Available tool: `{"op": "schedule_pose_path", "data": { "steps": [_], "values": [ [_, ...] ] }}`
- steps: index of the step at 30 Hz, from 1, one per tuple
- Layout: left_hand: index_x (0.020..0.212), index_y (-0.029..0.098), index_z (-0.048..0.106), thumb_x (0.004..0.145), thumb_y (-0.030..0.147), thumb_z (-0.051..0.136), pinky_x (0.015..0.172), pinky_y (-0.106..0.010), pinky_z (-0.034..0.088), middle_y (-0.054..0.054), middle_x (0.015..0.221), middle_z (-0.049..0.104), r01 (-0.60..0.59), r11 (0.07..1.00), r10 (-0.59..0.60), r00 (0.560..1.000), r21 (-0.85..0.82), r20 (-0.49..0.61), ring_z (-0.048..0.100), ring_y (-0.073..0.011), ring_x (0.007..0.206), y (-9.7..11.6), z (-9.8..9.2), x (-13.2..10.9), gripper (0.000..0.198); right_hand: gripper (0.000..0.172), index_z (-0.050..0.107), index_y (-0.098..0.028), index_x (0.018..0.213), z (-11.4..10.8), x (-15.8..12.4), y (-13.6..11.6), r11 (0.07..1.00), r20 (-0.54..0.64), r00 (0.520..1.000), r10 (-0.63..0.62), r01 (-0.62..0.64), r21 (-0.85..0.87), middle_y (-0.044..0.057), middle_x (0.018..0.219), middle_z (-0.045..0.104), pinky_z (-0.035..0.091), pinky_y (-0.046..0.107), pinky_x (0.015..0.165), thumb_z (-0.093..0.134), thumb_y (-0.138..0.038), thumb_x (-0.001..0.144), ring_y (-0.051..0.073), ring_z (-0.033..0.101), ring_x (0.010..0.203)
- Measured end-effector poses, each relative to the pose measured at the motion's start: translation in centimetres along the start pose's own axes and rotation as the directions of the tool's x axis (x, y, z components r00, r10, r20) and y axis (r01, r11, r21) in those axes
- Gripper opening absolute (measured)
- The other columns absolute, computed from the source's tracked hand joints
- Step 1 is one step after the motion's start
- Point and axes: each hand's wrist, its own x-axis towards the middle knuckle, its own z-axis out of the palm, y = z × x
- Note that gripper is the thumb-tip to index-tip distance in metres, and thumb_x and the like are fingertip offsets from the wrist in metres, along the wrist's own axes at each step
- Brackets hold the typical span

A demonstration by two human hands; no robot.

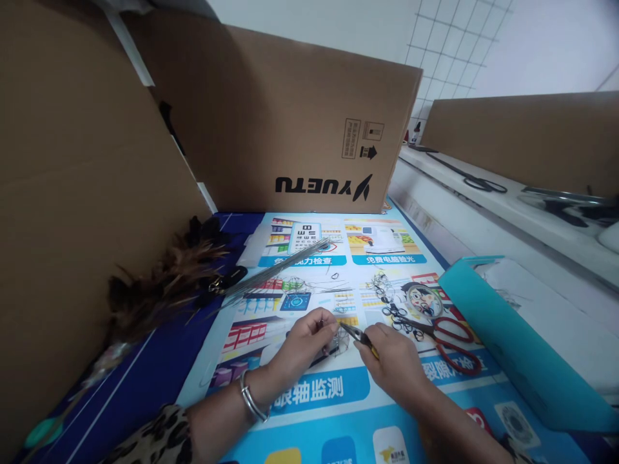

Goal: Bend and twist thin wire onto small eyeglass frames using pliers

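Fingers of the left hand (307, 338) are pinching, with almost no gap, what we are reading as a looped wire piece (343, 340); those of the right hand (394, 361) are wrapping the pliers (358, 334), our landmark. We are seeing the wire piece lying beside the pliers' nose, the left hand nearer; the pliers' long axis is running from right palm toward left fingertips. Whether their jaws are gripping wire, we are failing to make out. Beyond the pliers, leftward, a wire bundle (285, 265) is lying; rightward, red-handled scissors (434, 331).
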Motion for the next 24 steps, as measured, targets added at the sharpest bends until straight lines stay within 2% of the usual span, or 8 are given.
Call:
{"op": "schedule_pose_path", "data": {
  "steps": [4,13,17,21,24],
  "values": [
    [0.076,0.015,0.049,0.082,0.033,0.052,0.049,-0.019,0.034,0.002,0.059,0.048,0.006,1.0,-0.007,1.0,0.002,0.01,0.042,-0.007,0.052,0.13,0.03,-0.01,0.02,0.025,0.043,-0.019,0.071,0.05,0.19,0.29,0.991,0.082,0.997,-0.01,0.0,0.131,-0.001,0.068,0.052,0.027,0.021,0.052,0.036,-0.036,0.089,0.011,0.047,0.06],
    [0.075,0.015,0.049,0.081,0.033,0.053,0.05,-0.019,0.034,0.002,0.057,0.049,0.016,1.0,-0.016,1.0,-0.004,-0.009,0.043,-0.0071,0.052,0.34,0.06,-0.05,0.02,0.02,0.046,-0.019,0.078,-0.07,0.1,0.16,0.998,0.032,0.999,0.016,-0.018,0.062,0.002,0.077,0.053,0.029,0.022,0.056,0.038,-0.036,0.087,0.014,0.049,0.069],
    [0.075,0.015,0.049,0.081,0.034,0.053,0.05,-0.019,0.034,0.002,0.057,0.049,0.021,1.0,-0.021,1.0,-0.018,-0.008,0.043,-0.0073,0.052,0.28,0.06,-0.01,0.021,0.021,0.044,-0.02,0.075,0.01,0.19,0.29,0.995,0.037,0.999,0.012,-0.016,0.096,0.001,0.076,0.053,0.029,0.022,0.055,0.038,-0.036,0.087,0.013,0.048,0.066],
    [0.083,0.016,0.051,0.081,0.034,0.053,0.05,-0.019,0.034,0.003,0.059,0.048,0.028,0.998,-0.028,1.0,-0.053,0.007,0.042,-0.0069,0.051,0.08,0.06,0.1,0.018,0.021,0.042,-0.02,0.074,0.26,0.22,0.44,0.993,0.037,0.999,-0.009,0.005,0.117,0.001,0.074,0.052,0.028,0.022,0.055,0.038,-0.035,0.088,0.013,0.047,0.065],
    [0.088,0.016,0.053,0.082,0.032,0.053,0.05,-0.019,0.034,0.003,0.058,0.047,0.023,0.999,-0.023,1.0,-0.041,0.008,0.042,-0.0068,0.051,0.05,0.06,0.12,0.017,0.02,0.044,-0.019,0.075,0.36,0.17,0.45,0.998,0.004,1.0,0.007,-0.007,0.056,0.002,0.076,0.052,0.028,0.023,0.056,0.039,-0.035,0.087,0.014,0.048,0.068]
  ]
}}
